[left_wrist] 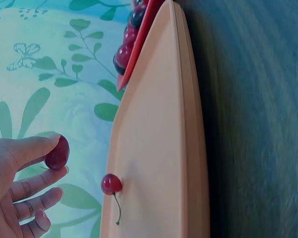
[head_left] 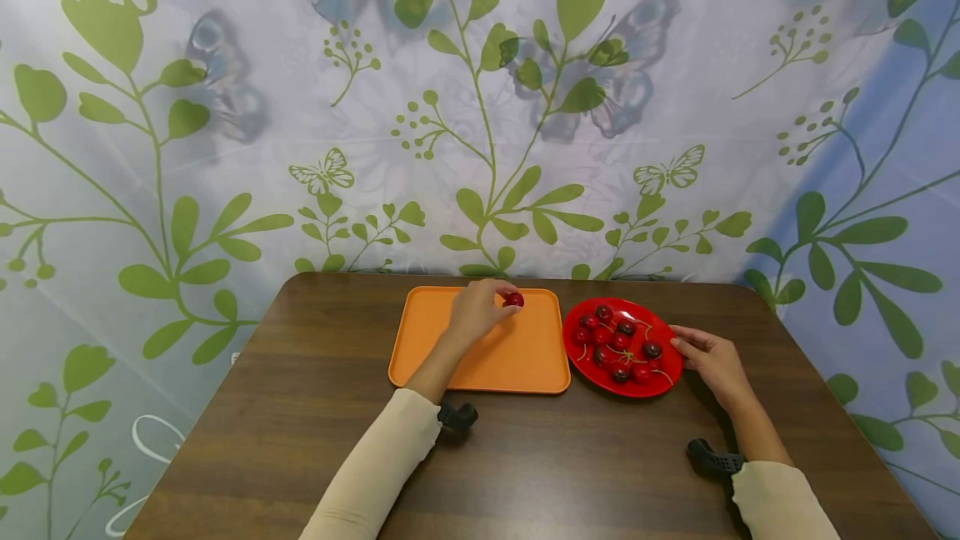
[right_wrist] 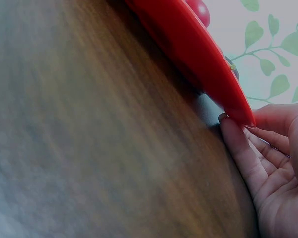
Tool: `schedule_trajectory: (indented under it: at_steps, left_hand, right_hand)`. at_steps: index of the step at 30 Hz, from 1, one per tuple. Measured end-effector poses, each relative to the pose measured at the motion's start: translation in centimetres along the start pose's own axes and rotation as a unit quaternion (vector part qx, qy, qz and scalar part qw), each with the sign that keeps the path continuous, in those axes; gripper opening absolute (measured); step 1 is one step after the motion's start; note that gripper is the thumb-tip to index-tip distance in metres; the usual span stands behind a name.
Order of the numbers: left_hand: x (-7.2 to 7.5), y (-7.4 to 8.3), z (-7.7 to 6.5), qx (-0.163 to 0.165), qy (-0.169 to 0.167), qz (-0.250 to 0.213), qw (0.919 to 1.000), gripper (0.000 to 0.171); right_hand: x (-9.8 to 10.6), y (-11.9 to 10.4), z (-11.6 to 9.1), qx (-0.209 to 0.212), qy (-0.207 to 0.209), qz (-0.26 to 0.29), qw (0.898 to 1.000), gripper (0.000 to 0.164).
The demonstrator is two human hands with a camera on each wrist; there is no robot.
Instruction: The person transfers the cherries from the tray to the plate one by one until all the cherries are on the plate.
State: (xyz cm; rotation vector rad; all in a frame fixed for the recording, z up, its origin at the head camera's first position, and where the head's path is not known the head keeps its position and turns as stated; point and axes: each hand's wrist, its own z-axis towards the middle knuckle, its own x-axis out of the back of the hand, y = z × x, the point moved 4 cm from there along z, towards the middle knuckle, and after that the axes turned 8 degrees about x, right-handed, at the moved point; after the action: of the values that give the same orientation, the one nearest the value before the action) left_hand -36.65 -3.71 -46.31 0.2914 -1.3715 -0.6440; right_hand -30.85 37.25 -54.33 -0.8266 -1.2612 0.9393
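Observation:
My left hand (head_left: 474, 312) is above the orange tray (head_left: 543, 373) and pinches a dark red cherry (left_wrist: 57, 152) between thumb and forefinger. Another cherry (left_wrist: 111, 184), with a green stem, lies on the tray in the left wrist view; the left arm and hand hide it in the head view. To the right of the tray stands a red plate (head_left: 637, 390) with several red and dark cherries (head_left: 620, 341) on it, some with stems. With thumb and fingers my right hand (head_left: 716, 365) pinches the plate's right rim, as the right wrist view also shows.
Tray and plate sit side by side near the far edge of a brown wooden table (head_left: 570, 473). Behind the table hangs a cloth (head_left: 517, 123) printed with leaves and butterflies. Each wrist wears a black band (head_left: 716, 458).

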Motion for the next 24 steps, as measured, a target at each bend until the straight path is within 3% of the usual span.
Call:
schedule_trajectory:
  at_steps: [11,19,24]
  left_hand:
    - [-0.5,2.0,-1.0,-0.019,-0.009,-0.005,0.9998,0.033]
    - [-1.4,2.9,-1.5,-0.028,-0.011,-0.001,0.9995,0.031]
    - [-2.4,3.5,-1.7,-0.050,-0.015,0.010,0.9986,0.028]
  right_hand:
    - [0.0,0.0,-0.1,0.004,0.008,0.004,1.000,0.056]
    - [-0.1,-0.1,-0.2,0.000,0.002,0.002,1.000,0.058]
    - [-0.1,0.0,-0.1,-0.002,0.005,0.006,1.000,0.058]
